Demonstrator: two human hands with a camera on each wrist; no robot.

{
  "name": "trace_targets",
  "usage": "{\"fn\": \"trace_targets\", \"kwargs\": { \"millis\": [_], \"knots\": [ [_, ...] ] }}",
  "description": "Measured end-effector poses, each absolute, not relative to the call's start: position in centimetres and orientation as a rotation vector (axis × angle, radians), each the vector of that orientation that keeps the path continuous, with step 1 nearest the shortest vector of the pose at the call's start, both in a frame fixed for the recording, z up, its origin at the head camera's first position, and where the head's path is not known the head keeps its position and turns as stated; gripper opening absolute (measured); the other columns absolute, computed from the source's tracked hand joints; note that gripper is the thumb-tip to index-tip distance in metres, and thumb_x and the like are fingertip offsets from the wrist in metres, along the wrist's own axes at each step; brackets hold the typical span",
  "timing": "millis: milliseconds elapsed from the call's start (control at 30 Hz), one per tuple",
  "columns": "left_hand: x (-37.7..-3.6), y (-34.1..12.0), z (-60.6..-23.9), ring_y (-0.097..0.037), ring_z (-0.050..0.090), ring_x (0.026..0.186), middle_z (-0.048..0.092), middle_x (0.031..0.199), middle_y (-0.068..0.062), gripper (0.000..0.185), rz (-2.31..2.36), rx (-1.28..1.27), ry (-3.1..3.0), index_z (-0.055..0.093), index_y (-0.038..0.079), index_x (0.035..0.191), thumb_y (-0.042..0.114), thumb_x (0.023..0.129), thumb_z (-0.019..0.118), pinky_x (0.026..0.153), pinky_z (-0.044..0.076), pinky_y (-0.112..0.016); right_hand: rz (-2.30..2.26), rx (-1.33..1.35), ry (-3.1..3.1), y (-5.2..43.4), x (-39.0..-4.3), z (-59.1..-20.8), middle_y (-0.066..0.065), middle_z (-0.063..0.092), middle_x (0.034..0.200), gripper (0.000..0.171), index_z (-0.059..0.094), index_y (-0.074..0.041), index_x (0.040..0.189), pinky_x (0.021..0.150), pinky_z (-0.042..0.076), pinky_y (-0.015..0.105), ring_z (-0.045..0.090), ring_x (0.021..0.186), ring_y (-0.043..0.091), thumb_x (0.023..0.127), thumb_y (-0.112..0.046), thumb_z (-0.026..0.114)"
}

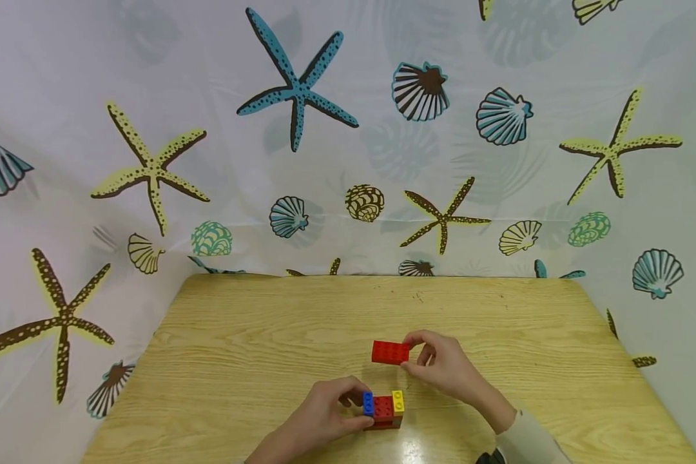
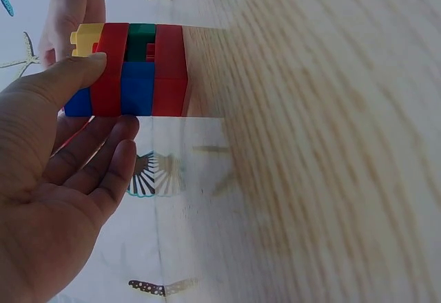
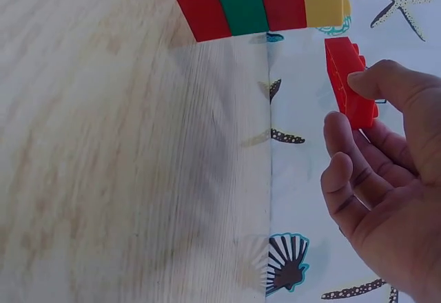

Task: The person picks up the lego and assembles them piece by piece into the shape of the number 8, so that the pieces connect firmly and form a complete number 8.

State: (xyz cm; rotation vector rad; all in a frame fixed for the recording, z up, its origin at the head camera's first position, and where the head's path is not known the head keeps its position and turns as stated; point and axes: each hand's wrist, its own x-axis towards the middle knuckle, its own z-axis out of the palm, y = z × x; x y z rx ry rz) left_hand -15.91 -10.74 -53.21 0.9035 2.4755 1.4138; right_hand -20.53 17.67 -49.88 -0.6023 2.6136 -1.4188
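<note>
A small stack of toy building bricks [image 1: 384,407] stands on the table. Its layers show in the left wrist view: a red base [image 2: 171,72], a blue brick [image 2: 138,88] and a green brick above it, another red layer, then blue and yellow bricks at the top. My left hand [image 1: 332,409] grips the stack from the left, thumb on the near side and fingers on the far side. With thumb and fingers my right hand [image 1: 443,364] pinches one end of a loose red brick [image 1: 390,352], held above and beyond the stack. Studs show on this brick.
The wooden table [image 1: 255,335] reaches back to a white curtain [image 1: 348,142] printed with starfish and shells. That curtain also hangs along the left and right sides.
</note>
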Motion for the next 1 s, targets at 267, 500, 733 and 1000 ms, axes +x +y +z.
{"fn": "trace_targets", "kwargs": {
  "millis": [267,500,733,1000],
  "knots": [
    [-15.8,-10.7,-53.3,-0.017,0.075,0.092,0.077,0.101,0.002,0.025,1.443,0.942,2.477,0.072,0.016,0.111,0.026,0.091,0.085,0.083,0.061,-0.031,-1.426,-0.671,2.596,17.7,-19.0,-49.6,0.002,0.072,0.105,0.033,0.07,-0.017,0.124,0.055,0.052,0.027,0.062,0.068,0.008,0.094,-0.024,0.082],
    [-15.7,-10.8,-53.2,-0.019,0.075,0.091,0.077,0.101,0.0,0.026,1.457,0.955,2.474,0.072,0.016,0.111,0.025,0.091,0.085,0.082,0.062,-0.032,-1.422,-0.71,2.591,17.7,-18.0,-49.2,-0.002,0.07,0.089,0.032,0.07,-0.018,0.122,0.054,0.051,0.025,0.06,0.062,0.009,0.093,-0.024,0.082],
    [-15.8,-10.8,-53.2,-0.016,0.075,0.091,0.077,0.102,0.003,0.026,1.452,0.945,2.481,0.071,0.017,0.111,0.025,0.091,0.085,0.083,0.062,-0.032,-1.429,-0.731,2.556,17.6,-17.4,-49.2,-0.002,0.07,0.088,0.031,0.07,-0.019,0.121,0.054,0.05,0.024,0.058,0.061,0.007,0.093,-0.021,0.082],
    [-15.8,-10.7,-53.2,-0.018,0.074,0.089,0.077,0.1,0.001,0.024,1.469,0.973,2.496,0.072,0.015,0.108,0.025,0.09,0.086,0.08,0.062,-0.032,-1.444,-0.78,2.498,17.4,-16.6,-49.5,0.001,0.072,0.096,0.031,0.069,-0.02,0.121,0.054,0.049,0.023,0.058,0.061,0.004,0.093,-0.021,0.082]
  ]
}}
